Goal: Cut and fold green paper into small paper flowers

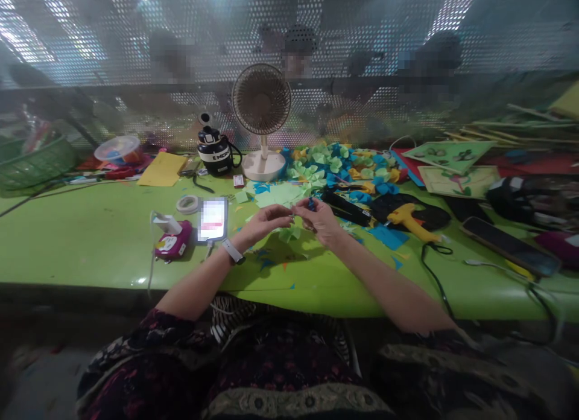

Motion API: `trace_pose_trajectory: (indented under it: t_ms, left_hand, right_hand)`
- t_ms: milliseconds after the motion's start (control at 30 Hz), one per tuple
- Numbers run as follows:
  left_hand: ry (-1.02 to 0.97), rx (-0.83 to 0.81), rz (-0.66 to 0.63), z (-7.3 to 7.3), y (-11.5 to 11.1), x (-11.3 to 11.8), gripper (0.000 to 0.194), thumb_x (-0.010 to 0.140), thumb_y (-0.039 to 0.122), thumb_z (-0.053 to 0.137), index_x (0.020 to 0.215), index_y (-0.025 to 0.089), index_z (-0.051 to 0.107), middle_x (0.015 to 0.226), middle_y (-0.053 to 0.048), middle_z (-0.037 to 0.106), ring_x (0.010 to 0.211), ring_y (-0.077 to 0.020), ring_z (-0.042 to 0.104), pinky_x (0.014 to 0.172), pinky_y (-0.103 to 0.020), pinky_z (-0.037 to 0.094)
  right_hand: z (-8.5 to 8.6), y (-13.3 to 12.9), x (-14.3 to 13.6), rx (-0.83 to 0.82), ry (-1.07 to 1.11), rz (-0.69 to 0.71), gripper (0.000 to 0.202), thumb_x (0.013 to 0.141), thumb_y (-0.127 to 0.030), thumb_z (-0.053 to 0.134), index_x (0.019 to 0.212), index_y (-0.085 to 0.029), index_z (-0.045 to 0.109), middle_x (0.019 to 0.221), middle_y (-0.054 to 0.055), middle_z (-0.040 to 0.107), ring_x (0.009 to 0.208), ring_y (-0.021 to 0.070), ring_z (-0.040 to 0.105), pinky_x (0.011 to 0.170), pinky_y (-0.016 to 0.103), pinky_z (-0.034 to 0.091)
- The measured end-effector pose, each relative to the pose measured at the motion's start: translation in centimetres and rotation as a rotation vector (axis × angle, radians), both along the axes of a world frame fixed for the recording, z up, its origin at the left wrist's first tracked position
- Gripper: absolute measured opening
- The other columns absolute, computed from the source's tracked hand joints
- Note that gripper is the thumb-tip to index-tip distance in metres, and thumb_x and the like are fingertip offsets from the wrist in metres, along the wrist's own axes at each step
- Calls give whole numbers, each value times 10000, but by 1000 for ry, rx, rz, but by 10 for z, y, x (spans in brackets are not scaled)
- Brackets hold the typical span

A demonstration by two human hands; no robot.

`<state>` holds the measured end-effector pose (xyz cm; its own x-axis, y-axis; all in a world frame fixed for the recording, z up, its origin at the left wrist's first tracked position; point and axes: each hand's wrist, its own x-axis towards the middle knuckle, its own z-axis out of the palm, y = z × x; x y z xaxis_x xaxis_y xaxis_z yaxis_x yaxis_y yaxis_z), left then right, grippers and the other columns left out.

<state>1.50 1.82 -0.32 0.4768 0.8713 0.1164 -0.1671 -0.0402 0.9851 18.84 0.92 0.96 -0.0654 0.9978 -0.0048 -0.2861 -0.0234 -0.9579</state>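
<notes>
My left hand (266,222), with a pale band on its wrist, is over the middle of the green table, its fingers bent inward and nearly touching my right hand's fingertips. What lies between its fingertips is too small to make out. My right hand (322,222) is closed, and a small dark blue object (311,203) sticks up from its grip; its kind is unclear. Just beneath the fingers is a light green paper piece (289,234); whether it is held or lies on the table I cannot tell. Behind are green paper sheets (281,195) and scattered scraps.
Cut paper flowers (325,165) are heaped behind my hands, beside a fan (263,166). To the right are a black stapler-like tool (347,209), a yellow glue gun (412,222) and a dark phone (511,246). At left lie a lit phone (212,219), tape roll (187,204) and purple power bank (174,241).
</notes>
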Motion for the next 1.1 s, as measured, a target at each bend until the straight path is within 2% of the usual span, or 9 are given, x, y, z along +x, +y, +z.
trace_pose_trajectory:
  t_ms: [100, 267, 800, 900, 1100]
  left_hand:
    - [14, 45, -38, -6, 1, 3, 327, 689, 342, 814, 902, 127, 690, 865, -51, 709, 759, -124, 658, 815, -306, 524]
    - [60, 97, 16, -12, 6, 0, 292, 736, 376, 772, 860, 121, 698, 799, -50, 706, 694, -115, 644, 742, -290, 529]
    - [20, 64, 66, -1, 1, -1, 273, 735, 360, 757, 845, 121, 686, 784, -47, 706, 703, -121, 648, 759, -294, 536]
    - [10, 35, 70, -2, 1, 0, 313, 735, 381, 762, 903, 124, 701, 829, -58, 722, 712, -124, 659, 766, -296, 539]
    - [44, -22, -10, -5, -1, 3, 404, 729, 383, 783, 1033, 127, 708, 899, -88, 738, 754, -142, 687, 776, -311, 548]
  right_hand:
    - [-1, 0, -1, -5, 18, -12, 500, 426, -369, 917, 710, -189, 547, 515, -108, 470, 361, 2, 263, 363, 209, 154]
    - [-1, -1, -2, 12, 41, -37, 482, 452, -367, 912, 695, -195, 533, 477, -127, 401, 344, -1, 241, 345, 195, 153]
    - [-1, 0, -1, 42, 100, -54, 467, 483, -356, 905, 700, -201, 521, 465, -130, 380, 348, 4, 236, 339, 183, 167]
    - [0, 0, -1, 47, 107, -77, 462, 476, -345, 906, 693, -199, 526, 470, -129, 378, 353, 4, 237, 344, 186, 169]
    - [0, 1, -1, 62, 80, -119, 449, 505, -374, 884, 704, -214, 515, 484, -125, 369, 358, 17, 236, 350, 210, 174]
